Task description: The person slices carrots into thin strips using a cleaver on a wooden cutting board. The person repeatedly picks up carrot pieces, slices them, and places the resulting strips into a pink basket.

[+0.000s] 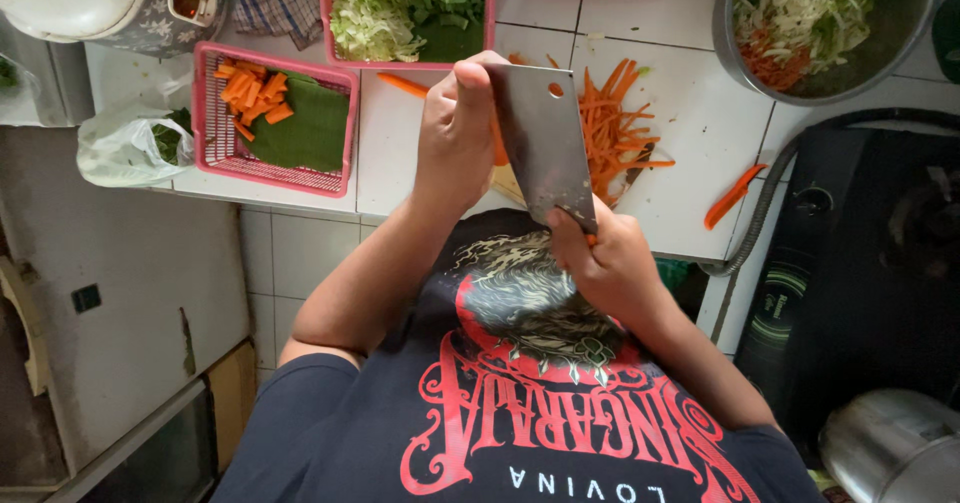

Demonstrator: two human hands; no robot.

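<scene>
pink baskets (224,155): 2 | cleaver (545,143): 1 | metal bowl (905,38): 1 | plastic bag (125,143): 1

The cleaver (545,143) stands at centre over the counter (700,123), carrot strips (615,133) just at its three o'clock. A basket (275,118) lies at nine o'clock, a bowl (825,28) at two, a tray (405,13) at eleven.

It is a home kitchen. A white tiled counter (690,113) beyond the hands bears shredded carrot (610,133), pink baskets (215,148) and a metal bowl (900,43) of cut vegetables. A gas stove (860,263) stands right of the right hand (605,263).
</scene>
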